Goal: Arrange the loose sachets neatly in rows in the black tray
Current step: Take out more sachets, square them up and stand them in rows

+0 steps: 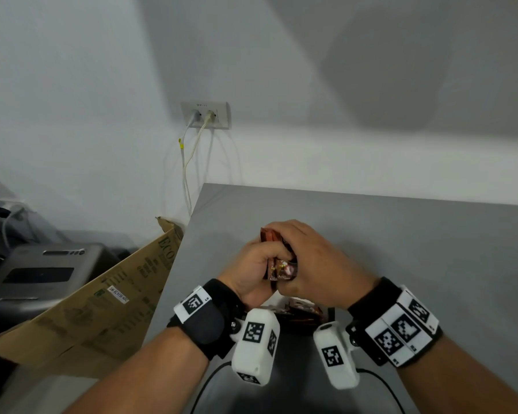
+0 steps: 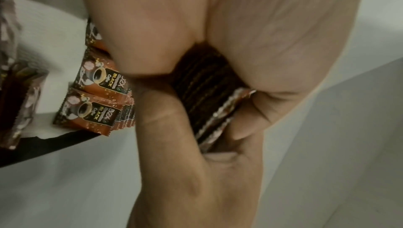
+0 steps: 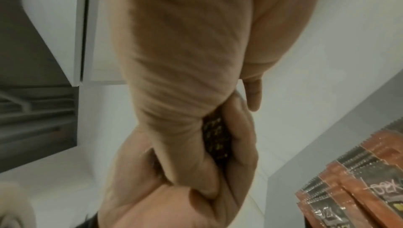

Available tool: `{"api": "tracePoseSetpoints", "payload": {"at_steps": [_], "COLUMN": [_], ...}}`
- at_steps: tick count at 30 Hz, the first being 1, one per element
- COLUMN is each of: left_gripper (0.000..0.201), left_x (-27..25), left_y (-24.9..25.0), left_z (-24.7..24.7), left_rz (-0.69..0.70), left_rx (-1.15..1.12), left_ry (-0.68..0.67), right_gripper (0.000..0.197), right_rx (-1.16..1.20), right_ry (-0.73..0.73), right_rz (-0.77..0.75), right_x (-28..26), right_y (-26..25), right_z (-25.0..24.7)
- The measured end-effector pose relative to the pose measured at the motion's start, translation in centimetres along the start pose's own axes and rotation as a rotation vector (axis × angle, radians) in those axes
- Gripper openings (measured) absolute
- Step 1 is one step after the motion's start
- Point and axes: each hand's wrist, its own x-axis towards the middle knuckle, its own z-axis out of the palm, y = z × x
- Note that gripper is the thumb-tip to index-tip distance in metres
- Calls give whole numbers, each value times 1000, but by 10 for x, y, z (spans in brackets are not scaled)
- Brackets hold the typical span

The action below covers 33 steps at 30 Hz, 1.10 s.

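Note:
Both hands meet over the grey table (image 1: 416, 249) and hold one thick stack of brown-orange coffee sachets (image 1: 282, 269) between them. My left hand (image 1: 256, 265) grips the stack from the left, and my right hand (image 1: 313, 264) wraps over its top and right side. In the left wrist view the stack's edges (image 2: 205, 83) show, squeezed between the two palms. Below the hands lies the black tray (image 1: 330, 315), mostly hidden. It is lined with white paper (image 2: 50, 42). Sachets (image 2: 91, 111) stand in a row in it, also seen as sachets (image 3: 359, 171) in the right wrist view.
A brown cardboard box (image 1: 102, 297) leans against the table's left edge, with a grey machine (image 1: 42, 273) behind it. A wall socket (image 1: 205, 115) with two cables sits above the table's far corner. Black cables (image 1: 210, 380) run near my forearms.

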Motion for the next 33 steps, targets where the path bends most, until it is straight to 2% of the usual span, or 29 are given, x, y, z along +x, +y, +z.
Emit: {"api": "tracePoseSetpoints", "payload": {"at_steps": [3,4,5,7,8,11,13,15,19,24,33], "left_gripper": [44,51,57,63,64,63,62,52,42,39,37], "left_x": [2,3,5,7,9,13,13,12,8,4,-4], "left_y": [9,13,18,25,26,26,26,29,32,26,20], "left_z": [-5,-8,-10,-12,-12,-10,-17,-31,-57,-65,-76], "left_rz": [51,70,93,150,172,207,209,214,238,211,156], "left_rx": [-39,-44,-28,38,74,144,177,167,104,133,135], "left_ry": [39,47,55,65,67,104,191,317,499,521,536], "right_gripper": [101,93,77,44,35,24,18,16,18,21,16], "right_rx": [227,324,408,471,470,390,348,274,100,-51,-145], "right_ry": [21,71,131,204,208,227,273,286,76,-110,-122], "right_rz": [101,166,217,245,236,224,245,290,355,310,284], "right_x": [1,2,4,9,11,18,20,21,28,52,69], "right_y": [2,4,7,9,10,9,14,23,40,50,54], "right_z": [-13,-19,-26,-35,-36,-36,-38,-40,-10,48,81]}}
